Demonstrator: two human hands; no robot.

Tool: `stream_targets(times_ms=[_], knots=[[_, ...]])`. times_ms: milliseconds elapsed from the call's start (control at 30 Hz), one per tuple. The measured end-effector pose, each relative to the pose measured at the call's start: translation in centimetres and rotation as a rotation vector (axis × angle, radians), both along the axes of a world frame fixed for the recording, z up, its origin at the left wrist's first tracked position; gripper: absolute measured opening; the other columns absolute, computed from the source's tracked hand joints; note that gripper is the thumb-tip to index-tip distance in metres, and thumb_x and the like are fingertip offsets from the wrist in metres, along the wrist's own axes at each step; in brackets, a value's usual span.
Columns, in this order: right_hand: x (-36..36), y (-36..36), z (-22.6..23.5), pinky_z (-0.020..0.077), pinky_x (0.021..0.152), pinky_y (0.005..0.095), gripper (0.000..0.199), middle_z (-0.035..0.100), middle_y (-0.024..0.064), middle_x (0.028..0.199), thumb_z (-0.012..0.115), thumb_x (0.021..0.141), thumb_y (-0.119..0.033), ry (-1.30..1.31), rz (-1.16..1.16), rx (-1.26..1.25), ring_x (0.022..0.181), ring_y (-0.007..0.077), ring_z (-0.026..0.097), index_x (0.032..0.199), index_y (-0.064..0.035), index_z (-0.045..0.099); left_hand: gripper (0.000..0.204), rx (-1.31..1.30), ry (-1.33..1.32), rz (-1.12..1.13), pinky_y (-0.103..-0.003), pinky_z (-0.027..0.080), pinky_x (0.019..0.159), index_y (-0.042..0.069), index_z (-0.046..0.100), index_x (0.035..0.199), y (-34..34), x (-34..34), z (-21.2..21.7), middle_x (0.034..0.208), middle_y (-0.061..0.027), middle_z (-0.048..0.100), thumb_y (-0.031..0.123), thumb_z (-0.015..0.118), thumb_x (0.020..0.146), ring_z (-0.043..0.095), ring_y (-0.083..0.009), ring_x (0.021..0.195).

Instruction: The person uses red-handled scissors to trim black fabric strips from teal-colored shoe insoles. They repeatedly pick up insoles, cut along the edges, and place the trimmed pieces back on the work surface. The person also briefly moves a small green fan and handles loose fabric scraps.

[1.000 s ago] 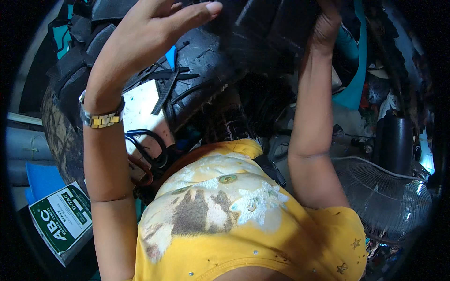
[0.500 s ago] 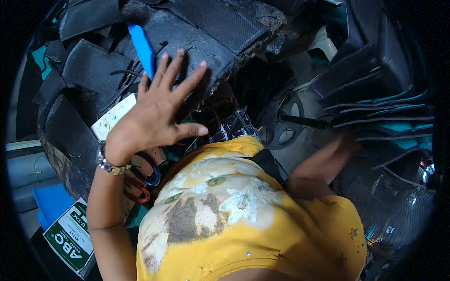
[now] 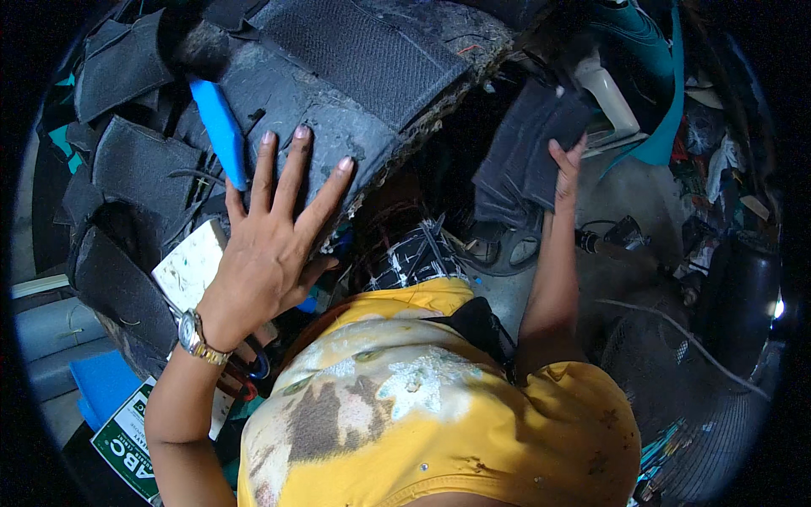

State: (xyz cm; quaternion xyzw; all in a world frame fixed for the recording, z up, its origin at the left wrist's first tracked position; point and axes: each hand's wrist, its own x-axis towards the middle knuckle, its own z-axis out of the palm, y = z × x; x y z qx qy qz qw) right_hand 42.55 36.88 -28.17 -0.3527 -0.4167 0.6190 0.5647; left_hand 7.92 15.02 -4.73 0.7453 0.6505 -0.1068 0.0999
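My left hand (image 3: 270,245) lies flat with spread fingers on a big, worn black rubber slab (image 3: 363,59) that looks like a cut tyre. It holds nothing, and a metal watch (image 3: 196,336) sits on the wrist. A blue-handled tool (image 3: 218,127) rests on the rubber just left of my fingers. My right hand (image 3: 566,165) reaches up on the right and grips the edge of a folded dark rubber piece (image 3: 528,144). My yellow stained shirt (image 3: 439,414) fills the lower middle.
More cut black rubber pieces (image 3: 118,169) pile up at the left. A white card (image 3: 190,266), a green and white box (image 3: 127,439) and a blue sheet (image 3: 97,380) lie lower left. A wire fan guard (image 3: 676,380), a cable and clutter stand at the right.
My left hand came down from high overhead and now presses flat on the slab. My right arm swung down, then up again, and now holds the dark rubber piece.
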Motion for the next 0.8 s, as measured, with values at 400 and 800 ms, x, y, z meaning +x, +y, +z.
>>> stream_targets(times_ms=[400, 800], knots=[[-6.0, -3.7, -19.2, 0.0324, 0.110, 0.0412, 0.101, 0.034, 0.0138, 0.146, 0.081, 0.070, -0.004, -0.114, -0.083, -0.426, 0.131, 0.0289, 0.038, 0.147, -0.0128, 0.017, 0.103, -0.053, -0.018, 0.064, -0.066, 0.025, 0.101, 0.027, 0.029, 0.148, 0.6, 0.7, 0.1, 0.156, -0.0227, 0.011, 0.024, 0.083, 0.061, 0.012, -0.0465, 0.142], [-3.3, -7.4, -15.3, 0.0298, 0.107, 0.0442, 0.079, 0.031, 0.0269, 0.146, 0.060, 0.079, -0.007, -1.027, -0.085, -0.629, 0.133, 0.0434, 0.033, 0.147, -0.0041, 0.019, 0.105, -0.066, 0.009, 0.077, -0.066, 0.029, 0.098, 0.027, 0.031, 0.148, 0.5, 0.7, -0.1, 0.156, -0.0227, 0.009, 0.019, 0.084, 0.057, 0.010, -0.0465, 0.143]])
